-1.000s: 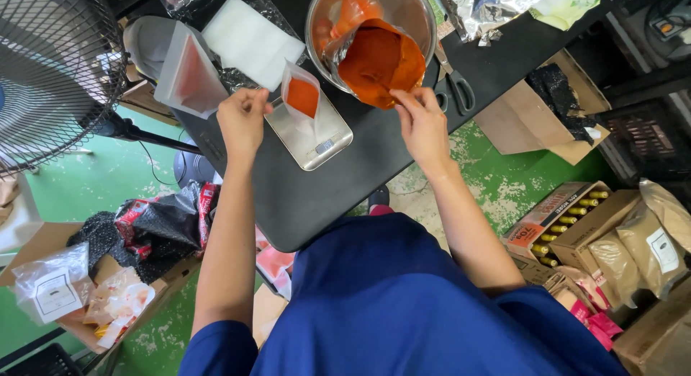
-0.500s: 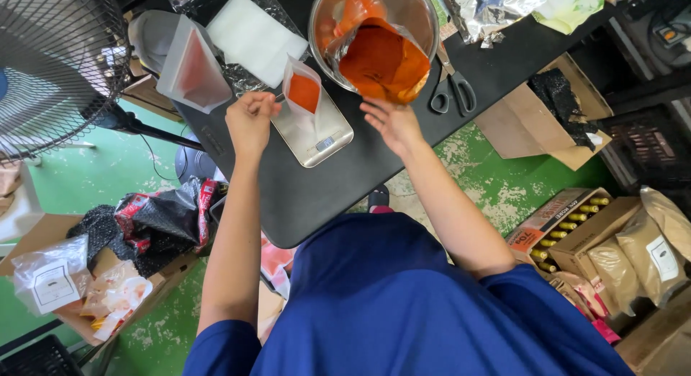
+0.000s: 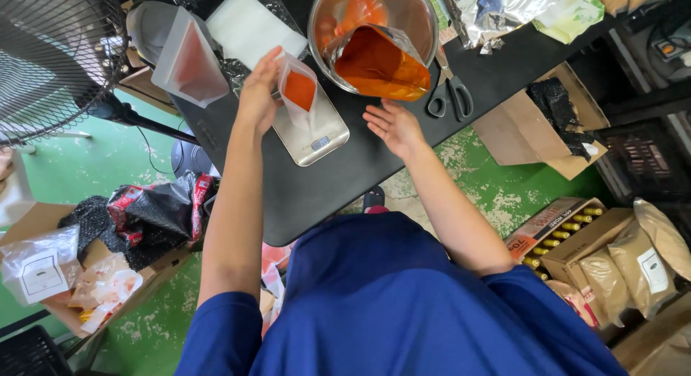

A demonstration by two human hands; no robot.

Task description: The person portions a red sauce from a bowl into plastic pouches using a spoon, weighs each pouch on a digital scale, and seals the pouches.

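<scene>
From the head camera, looking straight down, the left hand [image 3: 258,96] pinches a small clear pouch [image 3: 296,88] by its side, fingers closed on the plastic. The pouch holds orange-red powder in its lower part and stands on a flat steel kitchen scale [image 3: 313,131], which lies on the black table [image 3: 338,181] not far from the near edge. The right hand [image 3: 392,124] is open, palm up and fingers spread, holding nothing; it hovers over the table just right of the scale and just below a large open bag of the same orange-red powder [image 3: 378,63]. That bag lies tilted inside a round steel bowl [image 3: 324,23] at the far edge of the table. A pair of black-handled scissors [image 3: 450,91] lies right of the bowl, touching its rim or nearly so. Left of the scale, near the table's left corner, a second clear pouch [image 3: 188,59] with a reddish tint leans beside a white flat sheet [image 3: 248,27]. Crumpled foil bags [image 3: 497,12] lie toward the far right corner. Off the table, a wire-grilled fan [image 3: 50,52] stands at the left over the green floor [image 3: 497,181], and an open cardboard box [image 3: 536,135] with something black in it sits at the right.
</scene>
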